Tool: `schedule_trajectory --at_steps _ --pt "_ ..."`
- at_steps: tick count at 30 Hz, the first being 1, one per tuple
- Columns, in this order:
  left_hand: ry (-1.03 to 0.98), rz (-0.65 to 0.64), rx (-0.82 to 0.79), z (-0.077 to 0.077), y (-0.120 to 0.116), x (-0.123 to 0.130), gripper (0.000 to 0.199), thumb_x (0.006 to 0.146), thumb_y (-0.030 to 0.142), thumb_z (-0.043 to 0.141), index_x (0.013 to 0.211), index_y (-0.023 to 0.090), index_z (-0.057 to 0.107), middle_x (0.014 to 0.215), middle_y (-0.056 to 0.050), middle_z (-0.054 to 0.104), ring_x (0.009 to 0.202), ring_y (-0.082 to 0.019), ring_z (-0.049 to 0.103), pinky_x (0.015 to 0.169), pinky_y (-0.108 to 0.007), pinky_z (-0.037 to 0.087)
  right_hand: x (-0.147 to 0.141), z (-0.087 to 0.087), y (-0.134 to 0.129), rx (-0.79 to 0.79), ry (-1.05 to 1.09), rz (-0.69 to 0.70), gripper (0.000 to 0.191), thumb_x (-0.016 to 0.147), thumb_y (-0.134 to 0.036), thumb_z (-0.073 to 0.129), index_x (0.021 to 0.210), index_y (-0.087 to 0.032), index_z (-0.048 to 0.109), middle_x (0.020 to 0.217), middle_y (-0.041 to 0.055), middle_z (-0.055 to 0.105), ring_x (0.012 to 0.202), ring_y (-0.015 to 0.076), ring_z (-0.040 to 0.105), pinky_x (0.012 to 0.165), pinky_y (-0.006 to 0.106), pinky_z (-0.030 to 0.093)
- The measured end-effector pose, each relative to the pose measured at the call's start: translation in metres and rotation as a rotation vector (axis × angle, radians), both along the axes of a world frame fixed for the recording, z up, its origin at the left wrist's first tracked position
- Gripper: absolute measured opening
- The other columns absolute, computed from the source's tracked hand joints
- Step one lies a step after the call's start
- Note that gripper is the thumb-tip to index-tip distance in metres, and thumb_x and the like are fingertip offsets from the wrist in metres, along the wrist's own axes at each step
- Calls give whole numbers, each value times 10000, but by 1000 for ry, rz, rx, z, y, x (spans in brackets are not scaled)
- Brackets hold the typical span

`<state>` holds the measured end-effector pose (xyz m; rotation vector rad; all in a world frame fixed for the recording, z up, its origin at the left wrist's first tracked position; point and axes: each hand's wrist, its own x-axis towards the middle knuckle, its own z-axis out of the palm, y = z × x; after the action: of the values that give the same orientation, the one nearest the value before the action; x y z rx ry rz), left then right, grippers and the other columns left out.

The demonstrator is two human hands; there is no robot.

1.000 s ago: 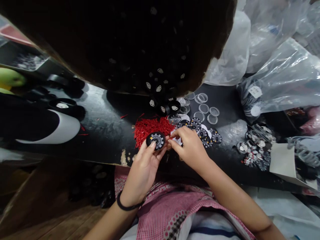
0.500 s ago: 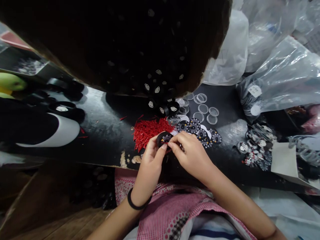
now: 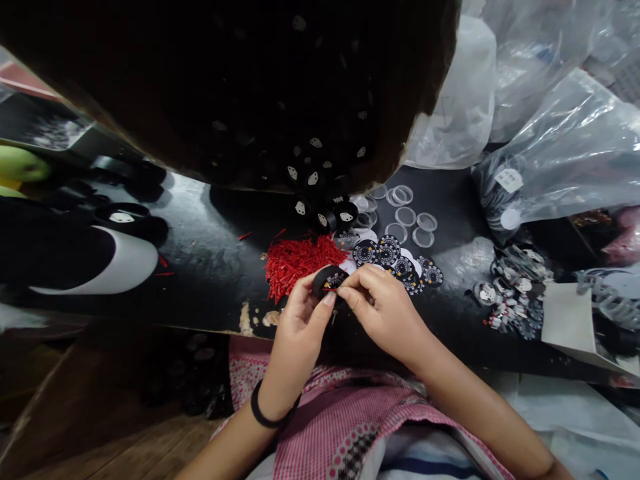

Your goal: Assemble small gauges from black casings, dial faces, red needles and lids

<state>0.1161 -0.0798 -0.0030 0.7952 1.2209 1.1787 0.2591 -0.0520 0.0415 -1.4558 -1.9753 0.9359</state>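
Observation:
Near the front edge of the black table, my left hand [image 3: 302, 320] grips a round black gauge housing [image 3: 330, 279] with a printed dial inside. My right hand [image 3: 383, 303] pinches a thin red needle [image 3: 331, 289] at the dial's lower side, its fingertips against the housing. Behind my left hand lies a heap of red needles [image 3: 300, 263]. Printed black dials [image 3: 389, 250] overlap one another just beyond my right hand, with white discs among them. Clear rings [image 3: 405, 216] lie farther back.
A large dark sack [image 3: 240, 87] of black housings overhangs the table's back. Clear plastic bags [image 3: 565, 153] stand at the right, behind a pile of small parts [image 3: 520, 290] and a white box [image 3: 570, 320]. A white-rimmed black container [image 3: 135, 260] lies at the left.
The housing in my left hand has tilted slightly, and my left thumb has shifted a little lower. My right hand stays at the dial with the red needle.

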Motion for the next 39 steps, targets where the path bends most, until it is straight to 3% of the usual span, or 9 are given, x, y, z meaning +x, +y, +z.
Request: schedule_trajectory --at_steps 14,18,20,22,26,31,35,37,39 --pt "283 40 121 16 -5 -7 164 806 239 703 966 263 678 872 17 699 789 -173 657 747 -259 507 -7 2 -15 -77 65 -93 276 957 -236 557 704 -219 449 679 -33 528 625 130 490 629 269 349" --pt "84 -71 -26 9 -2 -12 222 856 338 680 1069 277 684 1038 -1 723 957 -195 678 859 -275 523 -3 5 -9 -50 -19 -40 225 907 -214 607 703 -212 511 702 -27 569 656 133 519 643 270 361" --pt "-21 -109 -89 5 0 -14 313 877 374 664 1183 313 659 1210 3 695 1106 -207 650 961 -296 501 -2 4 -5 88 -89 2 58 908 -197 592 850 -199 599 830 9 634 778 161 572 730 293 386" --pt "-38 -130 -105 2 0 -15 391 880 390 667 1267 346 630 1335 13 647 1238 -215 590 1059 -317 447 -1 0 -2 233 -186 55 90 925 -191 552 982 -176 620 935 52 661 874 194 588 796 330 381" --pt "-18 -90 -148 3 -2 -11 425 860 456 681 1266 332 659 1392 -3 623 1349 -242 507 1128 -348 399 -3 -6 3 350 -347 123 135 932 -196 487 886 -165 610 866 70 659 839 212 569 778 352 363" --pt "-183 -8 -288 -2 -6 4 410 847 510 668 1172 265 712 1315 -63 676 1200 -301 637 976 -397 556 -9 1 4 109 -242 -18 66 858 -149 552 810 -182 582 758 -6 632 692 138 537 690 279 370" --pt "-109 -25 -216 -15 -6 3 452 834 464 708 1259 317 670 1392 -21 624 1321 -273 541 1120 -398 433 4 1 11 -141 -105 -2 68 859 -180 599 793 -192 615 655 -46 613 594 109 530 594 238 368" --pt "-64 -44 -178 -17 -5 -1 450 840 440 711 1270 316 663 1389 -20 627 1337 -267 525 1150 -402 393 24 -6 23 -142 -44 13 104 900 -206 572 842 -193 657 743 -18 678 687 123 607 663 238 432" --pt "-105 -19 -155 -17 -3 -4 415 877 446 665 1266 302 663 1370 -32 642 1308 -269 553 1113 -414 444 47 -16 41 -16 -140 -113 191 926 -165 507 973 -182 690 985 53 724 898 176 654 820 299 471"
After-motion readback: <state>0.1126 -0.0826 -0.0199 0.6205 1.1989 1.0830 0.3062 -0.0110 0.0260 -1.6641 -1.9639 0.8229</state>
